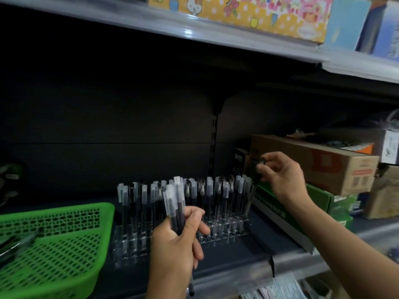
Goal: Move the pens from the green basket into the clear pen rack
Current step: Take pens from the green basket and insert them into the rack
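A clear pen rack [218, 235] stands on the dark shelf, filled with several upright black pens with frosted caps. In front of it my left hand [174, 240] grips a bundle of black pens [176, 203], caps up. My right hand [280, 175] pinches the top of a single black pen [254, 184] that stands slanted at the rack's right end, its lower tip down by the rack. The green basket [71, 240] sits at the left on the shelf; a few blurred pens lie in its left part.
A brown cardboard box [323, 165] rests on green boxes [319, 201] right of the rack. An upper shelf edge [194, 33] overhangs, carrying colourful boxes. The shelf's front lip [248, 275] runs below my hands.
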